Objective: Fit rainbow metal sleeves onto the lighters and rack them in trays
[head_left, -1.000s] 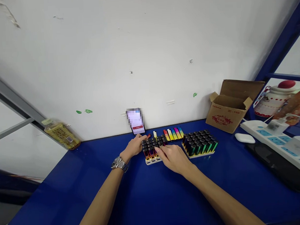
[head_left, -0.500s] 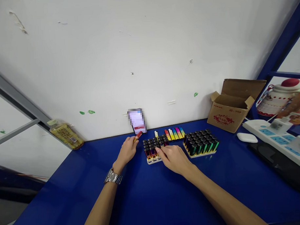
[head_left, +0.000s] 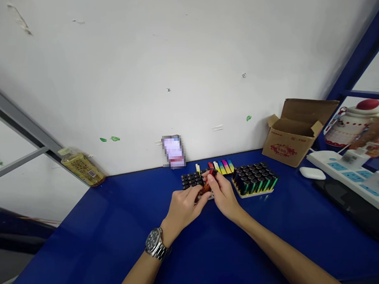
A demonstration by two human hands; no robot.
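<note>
Both hands meet in front of the near tray, fingers pinched around a slim red and dark orange lighter (head_left: 206, 185). My left hand (head_left: 184, 206), below a metal wristwatch, is closed at its lower end. My right hand (head_left: 223, 194) is closed about its upper end; fingers cover much of it, so whether there are one or two pieces cannot be made out. Just behind stand rows of black-topped lighters (head_left: 189, 180) in a pale tray, partly hidden by the hands. Several bright, multicoloured lighters (head_left: 224, 167) lie side by side by the wall.
To the right stands a tray of black-topped green lighters (head_left: 254, 180). Beyond it are an open cardboard box (head_left: 284, 140), a white case (head_left: 312, 173), a black pouch (head_left: 347, 207) and a power strip (head_left: 349, 173). A phone (head_left: 173, 151) leans on the wall; a yellow bottle (head_left: 82, 167) lies tilted left.
My left hand has moved right and nearer, bringing the red lighter from beside the phone to my right hand. My right hand has lifted from the tray's lighters, and both now meet.
</note>
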